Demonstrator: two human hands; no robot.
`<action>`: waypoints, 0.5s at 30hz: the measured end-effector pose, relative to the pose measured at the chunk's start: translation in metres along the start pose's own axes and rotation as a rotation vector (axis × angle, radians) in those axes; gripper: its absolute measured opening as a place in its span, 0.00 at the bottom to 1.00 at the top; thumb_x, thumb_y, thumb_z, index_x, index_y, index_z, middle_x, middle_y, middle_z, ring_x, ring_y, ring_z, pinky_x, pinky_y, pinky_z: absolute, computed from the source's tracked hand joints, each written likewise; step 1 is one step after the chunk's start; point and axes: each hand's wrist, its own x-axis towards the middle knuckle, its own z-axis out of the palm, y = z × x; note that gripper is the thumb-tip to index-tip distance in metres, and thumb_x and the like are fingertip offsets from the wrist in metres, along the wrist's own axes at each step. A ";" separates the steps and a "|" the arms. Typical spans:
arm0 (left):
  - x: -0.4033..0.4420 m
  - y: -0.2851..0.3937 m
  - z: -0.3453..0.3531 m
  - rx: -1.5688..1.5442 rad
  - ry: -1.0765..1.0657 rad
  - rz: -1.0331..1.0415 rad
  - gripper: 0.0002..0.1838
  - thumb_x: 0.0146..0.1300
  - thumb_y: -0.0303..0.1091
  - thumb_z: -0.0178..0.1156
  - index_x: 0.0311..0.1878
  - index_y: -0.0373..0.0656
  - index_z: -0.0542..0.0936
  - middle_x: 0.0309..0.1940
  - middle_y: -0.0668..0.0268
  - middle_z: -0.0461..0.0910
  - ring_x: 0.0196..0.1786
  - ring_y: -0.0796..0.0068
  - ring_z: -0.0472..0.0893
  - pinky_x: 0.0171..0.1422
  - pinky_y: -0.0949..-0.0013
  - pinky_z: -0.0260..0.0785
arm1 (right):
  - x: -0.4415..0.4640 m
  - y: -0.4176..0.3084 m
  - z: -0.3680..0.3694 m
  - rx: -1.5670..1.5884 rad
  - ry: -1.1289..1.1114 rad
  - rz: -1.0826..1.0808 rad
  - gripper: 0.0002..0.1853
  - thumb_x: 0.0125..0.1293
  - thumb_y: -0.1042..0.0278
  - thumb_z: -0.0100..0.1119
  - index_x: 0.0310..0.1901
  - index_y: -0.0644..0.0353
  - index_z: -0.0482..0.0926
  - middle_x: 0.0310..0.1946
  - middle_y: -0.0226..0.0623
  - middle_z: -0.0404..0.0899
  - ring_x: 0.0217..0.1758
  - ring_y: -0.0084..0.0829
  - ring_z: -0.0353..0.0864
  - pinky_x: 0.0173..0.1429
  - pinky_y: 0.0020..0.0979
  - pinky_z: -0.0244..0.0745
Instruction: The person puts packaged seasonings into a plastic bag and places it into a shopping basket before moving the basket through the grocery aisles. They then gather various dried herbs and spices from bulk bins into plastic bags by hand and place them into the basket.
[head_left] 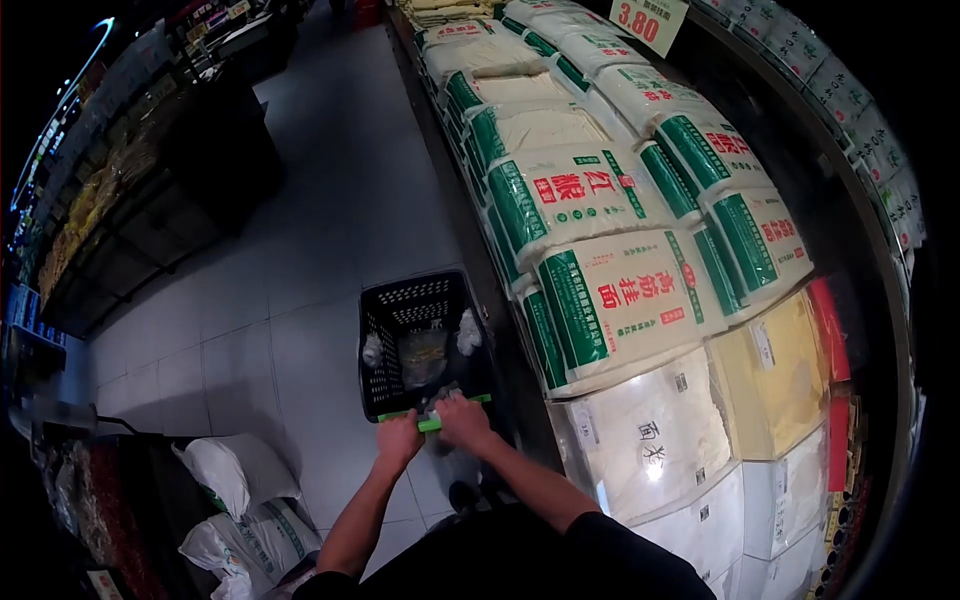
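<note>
My left hand (401,435) is wrapped round the left part of a bright green handle (430,424). Further right on the same handle, my right hand (463,420) is closed as well. Some crumpled clear plastic shows beside my right fingers; whether they grip it too, I cannot tell. Just beyond the handle is a black shopping cart basket (375,302) with holes in its walls. Inside lies a clear plastic bag (423,358) with yellowish contents I cannot make out. White crumpled plastic (468,333) sits at the basket's right side, and another white bunch (373,350) at its left.
Stacked noodle packages (630,300) in green and white fill a long display close on the right. Bins of pale flour (650,430) stand nearer. White sacks (240,475) lie at lower left. A produce stand (150,210) lines the far left. Grey tiled floor (330,170) runs ahead.
</note>
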 end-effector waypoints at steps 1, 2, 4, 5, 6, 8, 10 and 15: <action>0.022 -0.006 -0.005 0.011 -0.013 -0.003 0.08 0.45 0.35 0.64 0.30 0.46 0.78 0.21 0.61 0.80 0.26 0.58 0.82 0.30 0.58 0.73 | 0.022 0.008 0.000 0.002 0.015 0.000 0.13 0.43 0.65 0.64 0.33 0.56 0.75 0.33 0.38 0.80 0.44 0.40 0.79 0.40 0.43 0.79; 0.044 -0.014 -0.006 0.012 -0.009 -0.004 0.09 0.45 0.35 0.64 0.31 0.46 0.79 0.22 0.61 0.80 0.26 0.58 0.82 0.31 0.57 0.73 | 0.045 0.016 0.000 0.014 0.012 0.013 0.13 0.43 0.65 0.64 0.33 0.57 0.75 0.34 0.38 0.80 0.44 0.40 0.79 0.40 0.43 0.79; 0.090 -0.027 -0.013 -0.009 0.005 -0.008 0.08 0.44 0.35 0.64 0.29 0.46 0.78 0.21 0.59 0.80 0.26 0.57 0.82 0.31 0.57 0.73 | 0.089 0.030 -0.006 0.053 -0.006 0.064 0.14 0.43 0.65 0.64 0.33 0.57 0.75 0.34 0.38 0.81 0.45 0.40 0.79 0.41 0.42 0.79; 0.119 -0.036 -0.017 0.007 0.015 -0.009 0.08 0.44 0.35 0.64 0.29 0.46 0.78 0.21 0.59 0.80 0.26 0.56 0.82 0.31 0.56 0.73 | 0.117 0.040 -0.009 0.063 0.019 0.047 0.14 0.44 0.65 0.63 0.34 0.57 0.76 0.35 0.39 0.81 0.46 0.40 0.79 0.42 0.41 0.79; 0.135 -0.040 -0.016 0.008 0.004 -0.017 0.09 0.44 0.35 0.64 0.30 0.46 0.78 0.21 0.59 0.80 0.27 0.56 0.82 0.31 0.56 0.73 | 0.132 0.048 -0.010 0.075 0.020 0.041 0.14 0.44 0.66 0.63 0.35 0.58 0.76 0.35 0.39 0.81 0.46 0.41 0.78 0.44 0.40 0.79; 0.180 -0.056 -0.018 -0.006 -0.023 -0.024 0.09 0.44 0.35 0.63 0.31 0.46 0.78 0.22 0.58 0.80 0.27 0.56 0.82 0.31 0.56 0.73 | 0.176 0.066 -0.013 0.073 -0.032 0.063 0.13 0.47 0.66 0.60 0.36 0.59 0.77 0.36 0.40 0.81 0.48 0.41 0.78 0.46 0.39 0.78; 0.225 -0.064 -0.031 0.012 -0.081 -0.049 0.08 0.45 0.34 0.62 0.31 0.46 0.78 0.22 0.58 0.80 0.27 0.56 0.82 0.31 0.56 0.73 | 0.217 0.081 -0.022 0.050 -0.062 0.063 0.12 0.48 0.66 0.59 0.36 0.59 0.77 0.35 0.40 0.82 0.48 0.41 0.79 0.45 0.39 0.79; 0.325 -0.089 -0.048 0.015 -0.060 -0.043 0.08 0.46 0.36 0.62 0.29 0.44 0.77 0.23 0.58 0.80 0.28 0.56 0.82 0.32 0.56 0.73 | 0.319 0.119 -0.036 0.048 -0.056 0.067 0.11 0.48 0.67 0.59 0.35 0.58 0.77 0.34 0.40 0.82 0.49 0.41 0.79 0.45 0.40 0.79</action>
